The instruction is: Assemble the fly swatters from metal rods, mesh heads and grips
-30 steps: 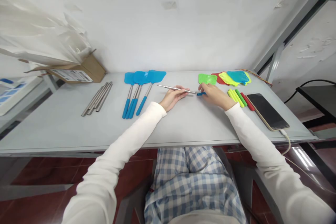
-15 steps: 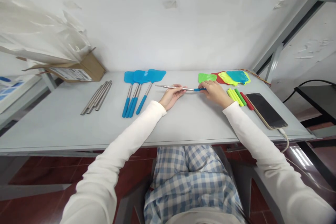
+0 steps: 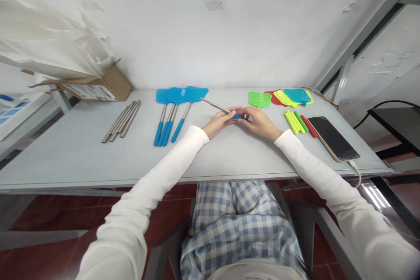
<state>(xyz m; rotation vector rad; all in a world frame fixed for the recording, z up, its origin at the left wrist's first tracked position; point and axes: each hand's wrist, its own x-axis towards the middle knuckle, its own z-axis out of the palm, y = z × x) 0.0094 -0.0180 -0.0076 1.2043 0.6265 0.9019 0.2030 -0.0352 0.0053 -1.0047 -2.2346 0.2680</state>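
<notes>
A thin metal fly swatter rod with a blue grip on its right end is held between my hands above the table. My left hand is closed around it where metal meets grip. The fingers of my right hand pinch the blue grip near its end. The rod's bare tip points up and left, toward blue fly swatters lying with their handles toward me. Right of my hands lie loose swatter heads, a green one nearest, and short coloured grips.
Several steel tubes lie on the left of the grey table. Behind them sits an open cardboard box against the wall. A phone with a charging cable lies at the right. Red, yellow and blue swatter heads overlap at the back right.
My right hand has moved left, close to my left hand. The rod has tilted, its bare tip rising and shifting right. The grip end has come left and slightly down.
</notes>
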